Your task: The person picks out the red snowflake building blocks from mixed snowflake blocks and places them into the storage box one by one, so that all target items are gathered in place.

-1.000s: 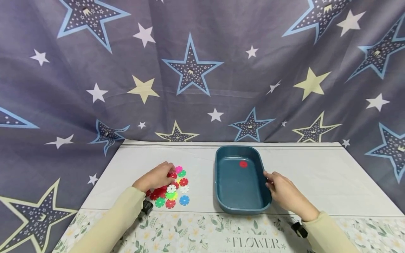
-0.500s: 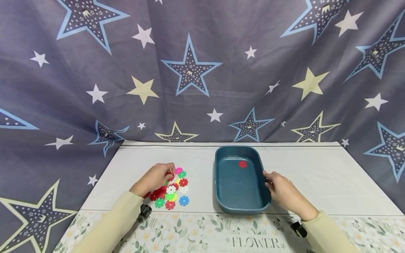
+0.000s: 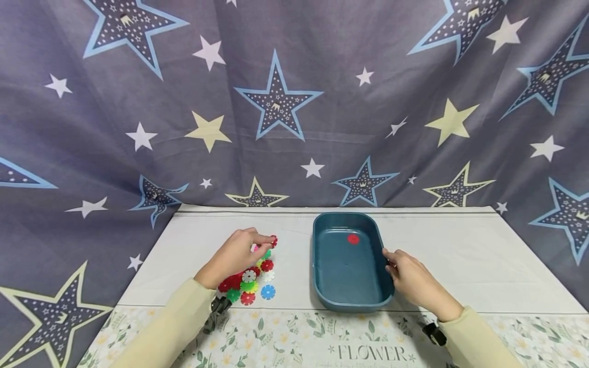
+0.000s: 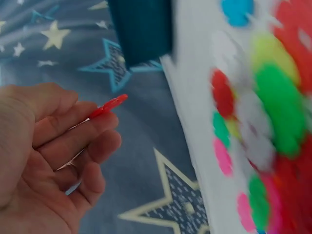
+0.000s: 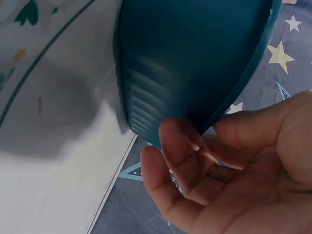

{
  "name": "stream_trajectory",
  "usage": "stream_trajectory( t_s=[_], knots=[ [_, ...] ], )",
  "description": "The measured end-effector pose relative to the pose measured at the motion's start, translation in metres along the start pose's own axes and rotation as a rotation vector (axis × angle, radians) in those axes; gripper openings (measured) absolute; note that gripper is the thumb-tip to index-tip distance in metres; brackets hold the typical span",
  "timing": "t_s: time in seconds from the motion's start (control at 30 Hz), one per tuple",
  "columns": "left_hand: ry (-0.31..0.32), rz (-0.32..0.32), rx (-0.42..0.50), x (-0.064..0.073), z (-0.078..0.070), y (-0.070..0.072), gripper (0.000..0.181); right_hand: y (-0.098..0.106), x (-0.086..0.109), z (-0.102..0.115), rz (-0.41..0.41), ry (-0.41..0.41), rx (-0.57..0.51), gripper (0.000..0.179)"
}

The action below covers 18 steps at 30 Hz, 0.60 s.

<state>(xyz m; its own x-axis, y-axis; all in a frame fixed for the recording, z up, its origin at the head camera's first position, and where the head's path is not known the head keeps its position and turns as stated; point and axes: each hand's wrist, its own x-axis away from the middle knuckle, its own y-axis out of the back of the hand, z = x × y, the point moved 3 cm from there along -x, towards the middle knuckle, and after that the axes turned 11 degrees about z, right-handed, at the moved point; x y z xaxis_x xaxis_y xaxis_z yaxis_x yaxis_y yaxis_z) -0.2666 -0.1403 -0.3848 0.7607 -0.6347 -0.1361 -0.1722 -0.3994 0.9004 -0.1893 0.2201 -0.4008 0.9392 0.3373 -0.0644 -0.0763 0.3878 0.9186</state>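
Head view: a red disc [image 3: 274,240] is pinched by the left hand [image 3: 236,255], fingertips narrowed on it, just beyond the upper end of a pile of discs [image 3: 239,278]. The pile is partly covered by the hand; red, green, yellow, pink and white pieces can be made out. A blue disc [image 3: 268,292] is placed at the pile's right edge, flat on the white cloth [image 3: 292,260]. To the right, a blue-green tub [image 3: 345,271] is set upright, well apart from the pile. A second red disc [image 3: 353,239] is seen lying on its floor, toward the far end. The tub's right rim is held by the right hand [image 3: 414,278], thumb and fingers bent at the edge. Black wrist devices [image 3: 221,304] are worn at both sleeves. A flowered strip [image 3: 276,337] marked "FLOWER" is laid along the near side; a star-printed curtain [image 3: 276,158] is hung behind.

Left wrist view: the held red disc is seen nearly edge-on, gripped at the fingertips and jutting past them; which fingers press it cannot be told for sure. The other fingers are loosely bent. The pile is blurred at right; part of the tub is shown at top.

Right wrist view: the tub wall is seen close up. The thumb is set at the rim, the curled fingers are placed against the wall. A shadow is cast on the white cloth.
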Motion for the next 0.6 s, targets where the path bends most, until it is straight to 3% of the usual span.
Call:
stream_trajectory(
  t_s=[0.13,0.3,0.6],
  knots=[
    [-0.092,0.01,-0.027,-0.007,-0.02,0.001,0.027,0.0,0.0,0.0,0.001,-0.005,0.002,0.035],
    [-0.197,0.084,-0.046,-0.015,-0.042,-0.005,0.032,0.0,-0.001,0.0,-0.001,-0.001,0.004,0.035],
    [-0.269,0.215,-0.121,-0.038,-0.073,-0.027,0.038,-0.001,-0.001,-0.001,-0.015,-0.001,0.007,0.035]
  ],
)
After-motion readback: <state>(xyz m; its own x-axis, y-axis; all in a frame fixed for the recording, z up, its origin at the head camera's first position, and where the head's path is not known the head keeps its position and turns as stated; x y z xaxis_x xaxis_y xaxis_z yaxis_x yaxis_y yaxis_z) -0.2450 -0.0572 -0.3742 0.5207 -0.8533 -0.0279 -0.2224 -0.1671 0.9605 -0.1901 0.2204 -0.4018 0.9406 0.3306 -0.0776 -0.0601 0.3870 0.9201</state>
